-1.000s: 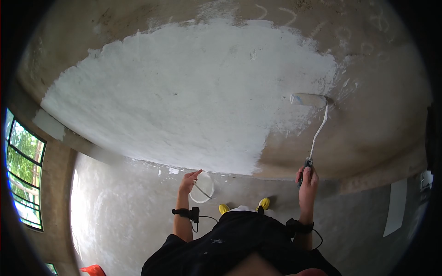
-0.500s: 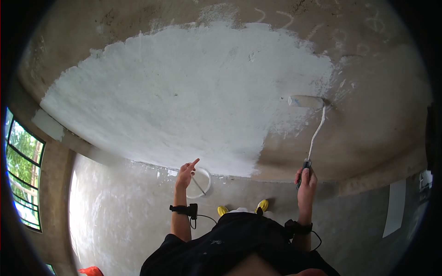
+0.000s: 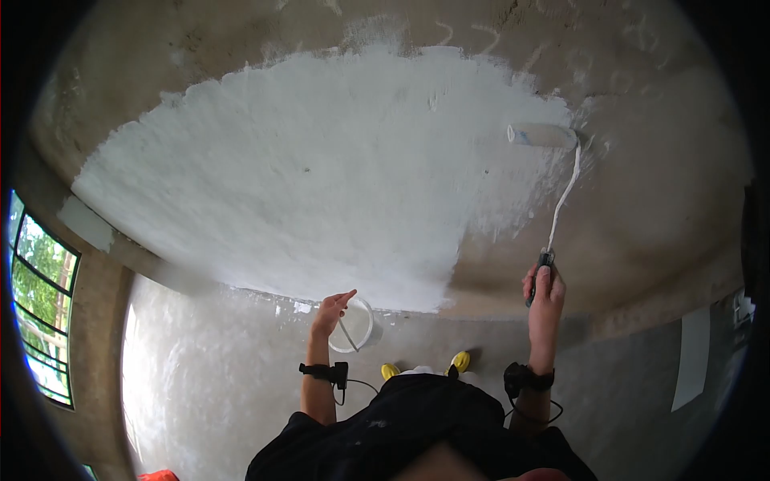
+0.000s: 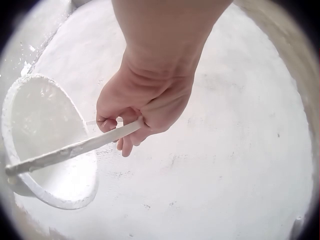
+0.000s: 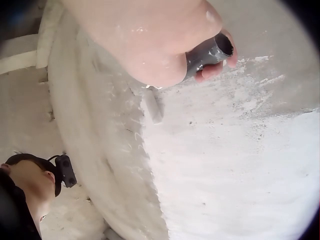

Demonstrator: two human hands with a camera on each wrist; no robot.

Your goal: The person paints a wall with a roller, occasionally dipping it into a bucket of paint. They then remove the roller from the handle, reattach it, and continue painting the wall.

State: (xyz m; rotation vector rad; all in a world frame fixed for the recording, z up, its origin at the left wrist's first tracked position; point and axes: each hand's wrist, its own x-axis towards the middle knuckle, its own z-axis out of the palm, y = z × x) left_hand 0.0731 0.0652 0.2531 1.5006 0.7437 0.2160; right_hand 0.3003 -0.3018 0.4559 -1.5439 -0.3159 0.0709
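My left hand [image 3: 330,314] carries a white bucket [image 3: 368,322] by its handle. In the left wrist view the paint-smeared bucket handle [image 4: 75,149] runs into the curled fingers, and the bucket hangs tilted to the left. My right hand [image 3: 546,293] grips a paint roller [image 3: 542,135] by its dark handle [image 5: 202,58]. The roller's white-coated rod rises to the sleeve, which lies over the right edge of the white paint patch [image 3: 305,176]. In the right wrist view, the sleeve shows small beyond the hand.
Bare brown wall [image 3: 642,208] borders the paint patch at the right and above. Yellow shoes [image 3: 459,361] stand on the grey floor [image 3: 208,353] near the wall's foot. A barred window [image 3: 44,297] is at the left. Something red [image 3: 159,475] lies at the lower left.
The roller has moved up the wall, with my right hand rising along with it. My left hand shifted slightly up, then back down, still carrying the bucket.
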